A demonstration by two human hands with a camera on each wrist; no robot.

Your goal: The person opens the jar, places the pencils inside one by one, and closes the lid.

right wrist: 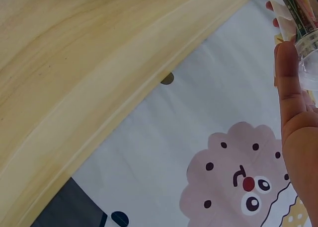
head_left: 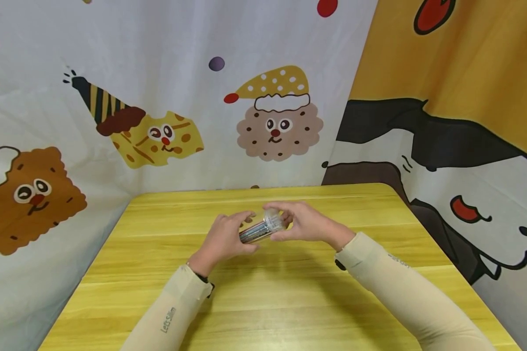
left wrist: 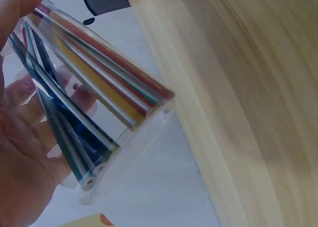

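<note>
tube cut off at frame edge

Brightness: even and bright in all three views, no dim corners.
Shadows: soft, faint ones on the table under the sleeves, toward 6 o'clock.
Glare: pale sheen on the clear tube.
Focus: head view sharp; left wrist view blurs the wood grain at 3 o'clock.
Distortion: wide-angle bending at the head view's edges.
</note>
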